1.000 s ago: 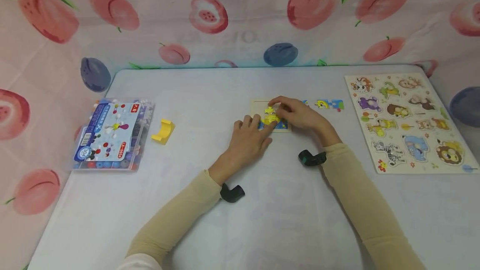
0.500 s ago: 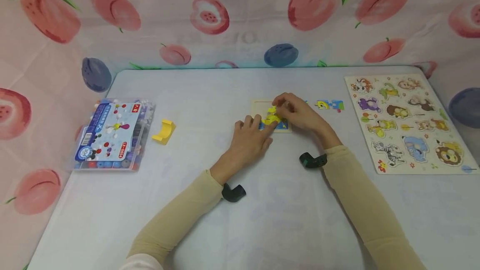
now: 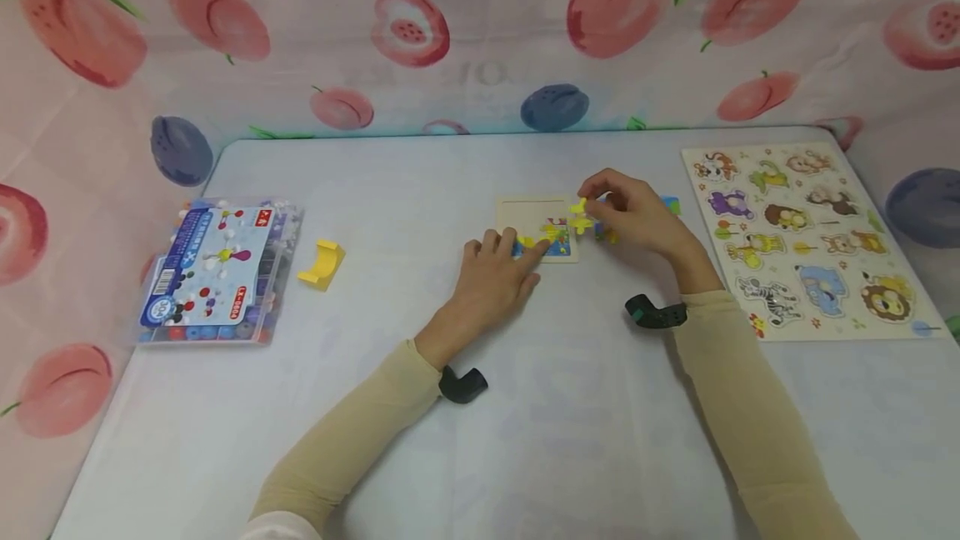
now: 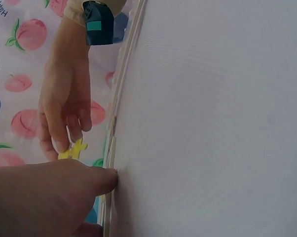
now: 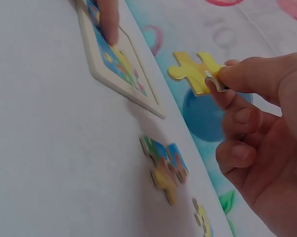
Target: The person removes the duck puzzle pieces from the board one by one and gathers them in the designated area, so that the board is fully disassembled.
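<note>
My right hand (image 3: 637,211) pinches a yellow jigsaw piece (image 5: 195,73) between thumb and forefinger, raised to the right of a small wooden puzzle tray (image 3: 536,202). My left hand (image 3: 491,277) lies at the tray's lower left, its forefinger extended onto the puzzle pieces (image 3: 553,242) fitted along the bottom. Those pieces are blue and yellow with small coloured details; the tray's upper part shows bare wood. In the right wrist view, loose jigsaw pieces (image 5: 163,165) lie on the table beside the tray. The right hand partly covers them in the head view.
At the right lies a large animal puzzle board (image 3: 813,240). A clear plastic box of beads (image 3: 213,269) with a printed card stands at the left, and a curved yellow block (image 3: 322,265) sits beside it. Fruit-print cloth (image 3: 405,98) hangs behind the table.
My right hand has lifted the yellow piece out of the tray area and carried it to the right. The left hand stays at the tray. The head view has shifted slightly.
</note>
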A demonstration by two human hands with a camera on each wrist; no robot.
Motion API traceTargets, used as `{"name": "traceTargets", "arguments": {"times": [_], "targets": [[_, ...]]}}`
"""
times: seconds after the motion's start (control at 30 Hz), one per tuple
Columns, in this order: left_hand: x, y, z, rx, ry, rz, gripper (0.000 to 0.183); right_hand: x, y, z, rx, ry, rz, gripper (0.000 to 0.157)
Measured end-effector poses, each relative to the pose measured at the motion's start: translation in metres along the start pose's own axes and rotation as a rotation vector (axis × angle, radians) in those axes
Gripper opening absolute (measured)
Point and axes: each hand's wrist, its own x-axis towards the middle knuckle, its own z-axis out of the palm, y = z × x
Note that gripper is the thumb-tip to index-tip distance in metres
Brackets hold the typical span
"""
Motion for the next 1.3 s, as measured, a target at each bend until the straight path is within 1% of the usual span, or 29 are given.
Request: {"name": "traceTargets", "arguments": {"times": [0.07, 0.1, 0.27, 0.33, 0.43, 0.6, 0.83, 1.07, 1.3], "targets": [[0.000, 0.000, 0.000, -0.007, 0.002, 0.002, 0.048, -0.004, -0.003, -0.005, -0.019, -0.010, 0.012, 0.020], [0.000, -0.001, 0.000, -0.010, 0.003, 0.003, 0.048, -0.005, 0.000, -0.007, -0.033, -0.011, 0.023, 0.020], [-0.001, -0.001, -0.001, -0.015, 0.003, 0.007, 0.048, -0.004, 0.029, -0.017, -0.103, -0.013, 0.055, 0.020], [-0.001, 0.000, -0.001, -0.016, 0.005, 0.010, 0.048, -0.005, 0.042, -0.021, -0.106, -0.020, 0.068, 0.019], [-0.001, 0.000, 0.000, -0.017, 0.008, 0.012, 0.048, -0.009, 0.050, -0.028, -0.089, -0.039, 0.091, 0.018], [-0.001, -0.001, 0.000, -0.015, 0.017, 0.013, 0.048, -0.016, 0.054, -0.038, -0.121, -0.067, 0.143, 0.018], [-0.001, -0.002, 0.002, -0.009, 0.031, 0.016, 0.047, -0.022, 0.057, -0.049, -0.194, -0.086, 0.249, 0.019], [-0.002, -0.002, 0.003, -0.004, 0.033, 0.016, 0.047, -0.022, 0.059, -0.049, -0.273, -0.093, 0.275, 0.021], [-0.002, -0.002, 0.002, -0.018, 0.038, 0.021, 0.047, -0.022, 0.056, -0.047, -0.332, -0.060, 0.296, 0.022]]}}
